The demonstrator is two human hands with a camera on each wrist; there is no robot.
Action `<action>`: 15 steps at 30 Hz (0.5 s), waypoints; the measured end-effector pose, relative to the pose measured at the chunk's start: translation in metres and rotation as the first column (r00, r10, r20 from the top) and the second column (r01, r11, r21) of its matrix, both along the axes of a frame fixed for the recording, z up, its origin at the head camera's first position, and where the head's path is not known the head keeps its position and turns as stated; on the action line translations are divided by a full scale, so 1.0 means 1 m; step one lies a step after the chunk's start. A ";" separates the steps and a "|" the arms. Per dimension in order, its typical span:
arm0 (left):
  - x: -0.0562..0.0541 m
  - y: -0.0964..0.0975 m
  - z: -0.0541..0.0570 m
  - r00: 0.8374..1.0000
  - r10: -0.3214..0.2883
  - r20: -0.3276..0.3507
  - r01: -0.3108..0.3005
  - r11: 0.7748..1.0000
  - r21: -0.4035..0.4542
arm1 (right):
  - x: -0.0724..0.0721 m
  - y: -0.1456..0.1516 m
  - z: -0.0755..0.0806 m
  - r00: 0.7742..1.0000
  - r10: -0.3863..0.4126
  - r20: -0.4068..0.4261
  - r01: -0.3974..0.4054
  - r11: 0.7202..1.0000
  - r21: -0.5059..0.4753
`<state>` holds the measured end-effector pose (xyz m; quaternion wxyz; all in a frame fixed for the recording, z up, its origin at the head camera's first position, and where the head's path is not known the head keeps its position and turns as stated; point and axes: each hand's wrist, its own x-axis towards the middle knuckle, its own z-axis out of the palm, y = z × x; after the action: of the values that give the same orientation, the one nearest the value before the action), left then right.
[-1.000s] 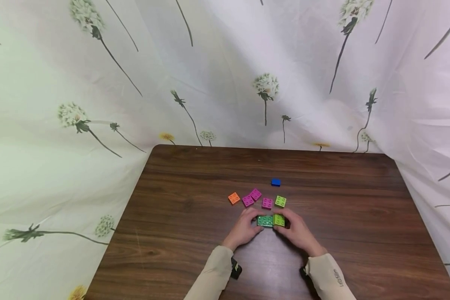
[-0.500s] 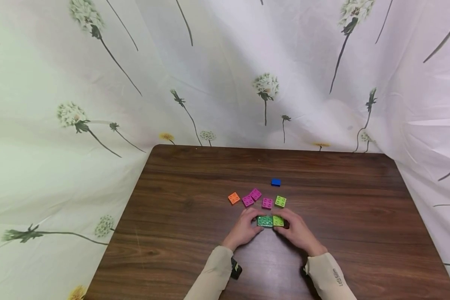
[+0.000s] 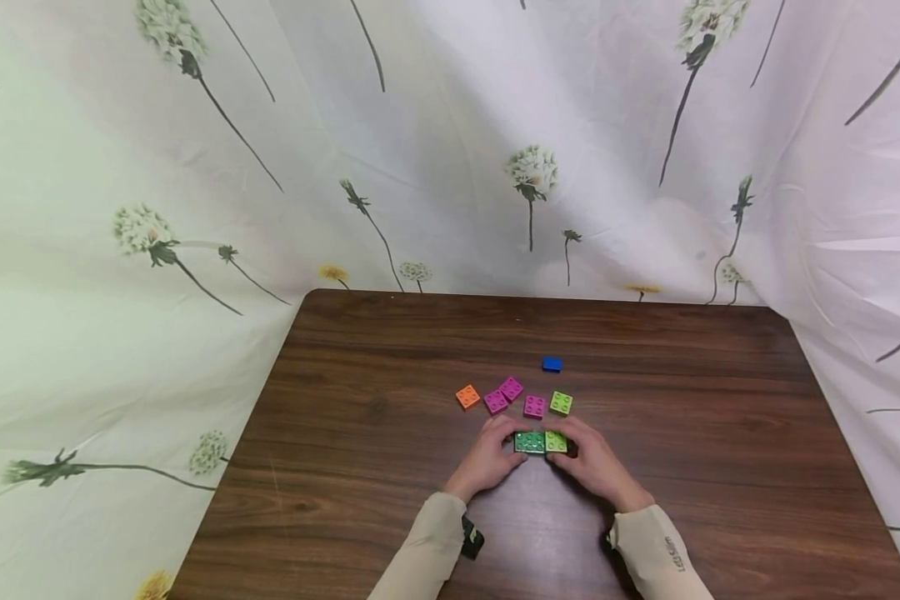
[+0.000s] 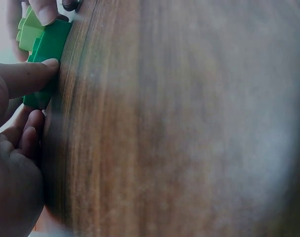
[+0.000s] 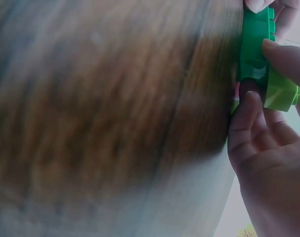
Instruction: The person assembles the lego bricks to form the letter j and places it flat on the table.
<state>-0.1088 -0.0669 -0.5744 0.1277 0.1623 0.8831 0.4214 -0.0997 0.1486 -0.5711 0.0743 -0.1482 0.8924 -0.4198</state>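
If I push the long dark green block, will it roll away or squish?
It probably won't squish: the dark green block looks like hard, crisp-edged plastic. Its flat sides suggest it would slide, not roll. The light green block poking past one end might make that side a bit heavier.

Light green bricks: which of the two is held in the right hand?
The light green brick touching the dark green brick; the other lies loose on the table, nearer the blue brick.
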 end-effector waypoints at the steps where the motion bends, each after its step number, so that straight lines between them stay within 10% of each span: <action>1: 0.000 0.000 0.000 1.000 0.000 0.001 0.000 1.000 0.001 | 0.000 0.000 -0.001 1.000 -0.002 -0.001 0.002 1.000 0.001; 15: -0.001 0.001 -0.001 1.000 0.001 0.000 -0.001 1.000 0.003 | -0.001 -0.005 -0.002 0.996 -0.028 0.084 0.026 0.999 0.022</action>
<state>-0.1094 -0.0664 -0.5752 0.1273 0.1619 0.8825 0.4228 -0.1009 0.1436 -0.5728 0.1078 -0.1176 0.8947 -0.4173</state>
